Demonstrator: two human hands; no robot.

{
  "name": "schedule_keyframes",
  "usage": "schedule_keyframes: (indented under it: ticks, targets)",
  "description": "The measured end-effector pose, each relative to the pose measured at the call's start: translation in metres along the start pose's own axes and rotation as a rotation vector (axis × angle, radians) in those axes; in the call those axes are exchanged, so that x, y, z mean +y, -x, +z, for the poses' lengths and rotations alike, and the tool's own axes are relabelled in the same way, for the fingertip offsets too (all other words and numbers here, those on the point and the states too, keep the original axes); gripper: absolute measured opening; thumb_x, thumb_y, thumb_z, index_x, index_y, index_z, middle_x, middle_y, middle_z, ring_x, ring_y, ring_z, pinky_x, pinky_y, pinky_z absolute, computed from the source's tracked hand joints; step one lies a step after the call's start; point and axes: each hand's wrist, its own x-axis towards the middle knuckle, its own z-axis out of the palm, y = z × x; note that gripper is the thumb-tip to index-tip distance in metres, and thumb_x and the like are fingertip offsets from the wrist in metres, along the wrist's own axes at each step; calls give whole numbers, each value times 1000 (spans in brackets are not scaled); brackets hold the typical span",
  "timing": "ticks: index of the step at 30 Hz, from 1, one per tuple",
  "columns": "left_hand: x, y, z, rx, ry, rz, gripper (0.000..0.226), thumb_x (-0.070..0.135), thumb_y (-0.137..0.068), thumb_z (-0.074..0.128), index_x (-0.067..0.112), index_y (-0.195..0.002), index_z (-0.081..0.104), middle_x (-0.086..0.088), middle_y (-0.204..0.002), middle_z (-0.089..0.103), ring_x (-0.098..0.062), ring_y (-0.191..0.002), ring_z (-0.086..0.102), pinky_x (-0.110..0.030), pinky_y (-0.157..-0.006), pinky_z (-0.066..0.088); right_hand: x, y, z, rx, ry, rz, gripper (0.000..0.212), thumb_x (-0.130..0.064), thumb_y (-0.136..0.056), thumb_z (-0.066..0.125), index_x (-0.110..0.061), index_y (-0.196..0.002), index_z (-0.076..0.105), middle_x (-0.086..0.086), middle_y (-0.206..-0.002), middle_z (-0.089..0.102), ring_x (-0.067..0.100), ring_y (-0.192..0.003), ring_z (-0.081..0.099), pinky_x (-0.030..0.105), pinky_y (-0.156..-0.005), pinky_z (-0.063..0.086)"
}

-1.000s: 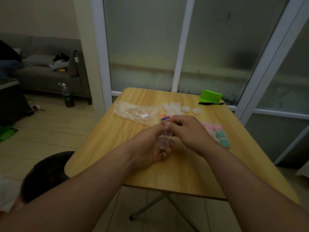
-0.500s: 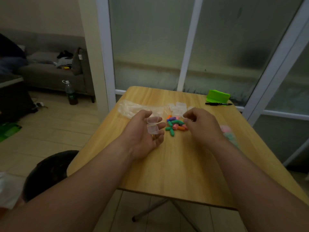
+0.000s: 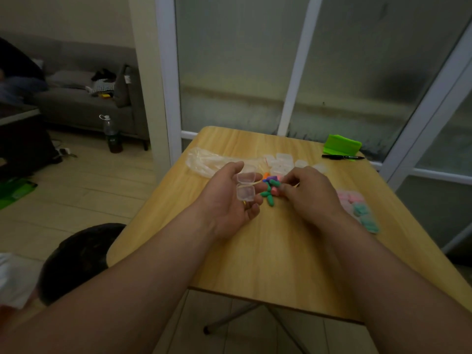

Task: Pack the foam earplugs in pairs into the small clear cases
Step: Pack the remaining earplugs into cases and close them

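Observation:
My left hand (image 3: pixel 227 200) lies palm up over the wooden table (image 3: pixel 268 264) and holds a small clear case (image 3: pixel 245 186), its lid swung open, on its curled fingers. Just right of it lies a loose pile of foam earplugs (image 3: pixel 270 192) in green, pink, purple and orange. My right hand (image 3: pixel 310 194) is at the pile's right edge with thumb and forefinger curled in on an earplug there; the fingers hide which one. The open case looks empty.
Several empty clear cases (image 3: pixel 282 160) and a crumpled plastic bag (image 3: pixel 204 159) lie behind the pile. Filled cases with pink and green earplugs (image 3: pixel 358 209) sit at the right edge. A green holder (image 3: pixel 342 144) and black pen (image 3: pixel 342 157) are far right. A dark stool (image 3: pixel 76 254) stands left.
The hands parted: my left hand turned palm up with the case now open, and my right hand left the case and reached into the earplug pile.

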Motion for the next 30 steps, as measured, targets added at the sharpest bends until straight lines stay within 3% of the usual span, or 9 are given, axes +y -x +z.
schedule_keyframes:
  ticks: [7, 14, 20, 23, 30]
  targets:
    - [-2, 3, 4, -4, 2, -1, 50, 46, -107, 43, 6, -124, 67, -9, -99, 70, -16, -65, 55, -28, -58, 45, 3, 2, -1, -9, -20, -26, 16, -39, -94, 76, -33, -108, 75, -6, -105, 63, 13, -97, 60, 36, -82, 51]
    - [-5, 5, 5, -22, -8, -24, 48, 46, -107, 42, 7, -118, 67, -6, -77, 75, -15, -66, 52, -27, -59, 41, -1, 4, 2, -3, 1, -59, 19, -42, -94, 74, -37, -112, 74, -6, -106, 63, 17, -99, 61, 42, -86, 54]
    - [-7, 1, 6, -7, -18, -22, 50, 45, -107, 42, 6, -126, 66, -6, -81, 74, -16, -65, 54, -28, -60, 41, -4, 5, 0, -4, 1, -85, 13, -41, -93, 74, -38, -106, 73, -8, -101, 63, 17, -100, 60, 47, -91, 51]
    - [-9, 0, 5, -4, -26, -21, 49, 46, -107, 43, 7, -123, 66, -8, -95, 70, -16, -65, 54, -28, -60, 42, -4, 7, -2, -14, -10, -77, 9, -39, -91, 75, -38, -97, 69, -9, -99, 63, 16, -97, 60, 47, -91, 52]
    - [-11, -2, 7, 4, -18, -24, 52, 47, -108, 42, 7, -131, 65, -14, -111, 66, -18, -71, 56, -30, -62, 49, 1, 21, -16, -37, -53, -83, 12, -34, -91, 76, -34, -91, 64, -10, -96, 62, 13, -91, 59, 36, -78, 48]
